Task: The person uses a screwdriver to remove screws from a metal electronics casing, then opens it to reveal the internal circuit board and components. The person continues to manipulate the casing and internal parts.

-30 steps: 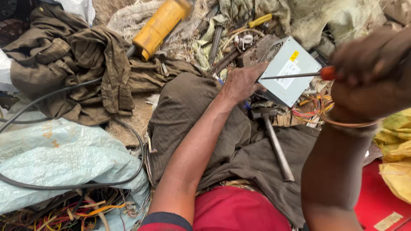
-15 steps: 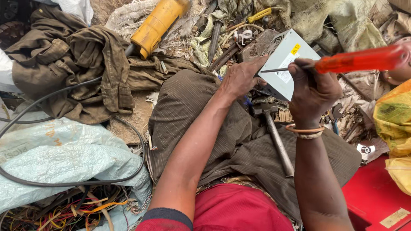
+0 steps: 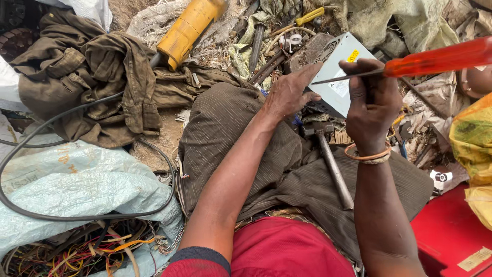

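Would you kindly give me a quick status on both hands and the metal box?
Left hand braced on grey metal box. Right hand gripping orange-handled screwdriver, tip at box. Hammer lying on lap below.

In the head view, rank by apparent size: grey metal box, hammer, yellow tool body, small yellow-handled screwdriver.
1. yellow tool body and grey metal box, too alike to rank; box partly hidden
2. hammer
3. small yellow-handled screwdriver

Your right hand (image 3: 373, 105) has slid from three o'clock toward centre, its orange-handled screwdriver (image 3: 410, 64) tip now against the grey power-supply box (image 3: 341, 72).
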The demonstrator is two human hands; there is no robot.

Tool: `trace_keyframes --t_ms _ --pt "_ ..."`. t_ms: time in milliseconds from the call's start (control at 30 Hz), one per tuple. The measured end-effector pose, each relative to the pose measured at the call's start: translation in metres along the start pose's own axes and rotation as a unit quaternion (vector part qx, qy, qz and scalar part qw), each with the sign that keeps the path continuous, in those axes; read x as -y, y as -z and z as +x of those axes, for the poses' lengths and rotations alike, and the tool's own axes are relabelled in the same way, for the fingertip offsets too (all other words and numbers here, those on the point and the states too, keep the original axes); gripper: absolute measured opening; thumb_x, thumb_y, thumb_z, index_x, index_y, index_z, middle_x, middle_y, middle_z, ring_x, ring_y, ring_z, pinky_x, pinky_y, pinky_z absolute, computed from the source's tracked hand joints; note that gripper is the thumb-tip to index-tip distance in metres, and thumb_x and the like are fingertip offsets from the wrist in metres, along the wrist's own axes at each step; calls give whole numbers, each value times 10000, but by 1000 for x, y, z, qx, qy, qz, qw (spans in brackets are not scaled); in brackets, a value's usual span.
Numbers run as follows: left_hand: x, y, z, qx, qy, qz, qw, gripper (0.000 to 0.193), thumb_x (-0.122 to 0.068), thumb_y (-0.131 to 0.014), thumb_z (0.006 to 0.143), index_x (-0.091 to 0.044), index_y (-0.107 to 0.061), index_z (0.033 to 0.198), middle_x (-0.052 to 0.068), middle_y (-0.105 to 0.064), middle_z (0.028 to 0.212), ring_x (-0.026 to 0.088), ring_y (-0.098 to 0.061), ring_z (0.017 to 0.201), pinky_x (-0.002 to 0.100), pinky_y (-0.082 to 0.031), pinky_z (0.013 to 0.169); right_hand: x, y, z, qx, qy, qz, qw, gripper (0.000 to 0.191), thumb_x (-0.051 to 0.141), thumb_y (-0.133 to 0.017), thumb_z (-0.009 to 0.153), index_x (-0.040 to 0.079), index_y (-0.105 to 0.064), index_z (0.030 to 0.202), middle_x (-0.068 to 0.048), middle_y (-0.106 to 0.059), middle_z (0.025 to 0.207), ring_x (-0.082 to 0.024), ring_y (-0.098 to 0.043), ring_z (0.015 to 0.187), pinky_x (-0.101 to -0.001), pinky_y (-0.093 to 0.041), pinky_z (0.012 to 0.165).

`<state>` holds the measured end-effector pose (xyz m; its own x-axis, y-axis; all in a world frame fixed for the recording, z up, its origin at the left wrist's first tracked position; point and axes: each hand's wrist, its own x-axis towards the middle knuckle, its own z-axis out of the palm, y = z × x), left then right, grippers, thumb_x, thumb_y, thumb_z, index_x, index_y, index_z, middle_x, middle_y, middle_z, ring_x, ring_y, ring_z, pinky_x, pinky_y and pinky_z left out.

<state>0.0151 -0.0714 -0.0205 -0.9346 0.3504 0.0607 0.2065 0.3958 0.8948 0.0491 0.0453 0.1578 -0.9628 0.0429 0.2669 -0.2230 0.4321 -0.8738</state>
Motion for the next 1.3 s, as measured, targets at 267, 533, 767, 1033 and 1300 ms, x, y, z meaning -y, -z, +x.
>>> trace_keyframes --t_ms 267,533,767,1033,1300 --pt "3 2 0 -10 29 -60 998 155 -301 -752 892 -197 -795 999 33 -640 1422 263 -681 1222 441 -510 1065 -17 15 -1 -29 88 -108 990 201 -102 -704 1108 -25 -643 1283 -147 -772 1176 -252 -793 1113 -342 -675 975" --pt "8 0 11 -23 63 -70 995 264 -384 -776 849 -134 -757 930 55 -772 1028 264 -737 965 444 -560 821 15 57 -64 -91 5 45 995 150 -150 -676 1126 -62 -601 1222 -188 -695 1157 -297 -738 1129 -397 -647 1062" --pt "-12 13 16 -89 -11 -5 996 341 -444 -674 927 -105 -668 887 76 -759 944 180 -729 781 348 -593 727 25 73 -104 -94 -42 68 992 147 -161 -654 1124 -52 -603 1208 -185 -710 1126 -309 -757 1099 -388 -627 1021" --pt "2 248 -65 -530 200 132 813 490 -178 -789 923 111 -559 1245 280 -574 1363 377 -646 1141 447 -544 957 37 99 -129 -60 -65 31 996 125 -180 -641 1135 -85 -579 1187 -221 -705 1178 -312 -723 1165 -396 -611 1097" --pt "-14 247 -154 -349 189 6 918 434 -395 -690 956 -95 -693 1269 113 -697 1292 247 -675 1177 364 -595 935 55 121 -154 -97 -2 133 986 122 -84 -673 1158 -43 -574 1216 -179 -712 1125 -285 -752 1087 -384 -638 1029"
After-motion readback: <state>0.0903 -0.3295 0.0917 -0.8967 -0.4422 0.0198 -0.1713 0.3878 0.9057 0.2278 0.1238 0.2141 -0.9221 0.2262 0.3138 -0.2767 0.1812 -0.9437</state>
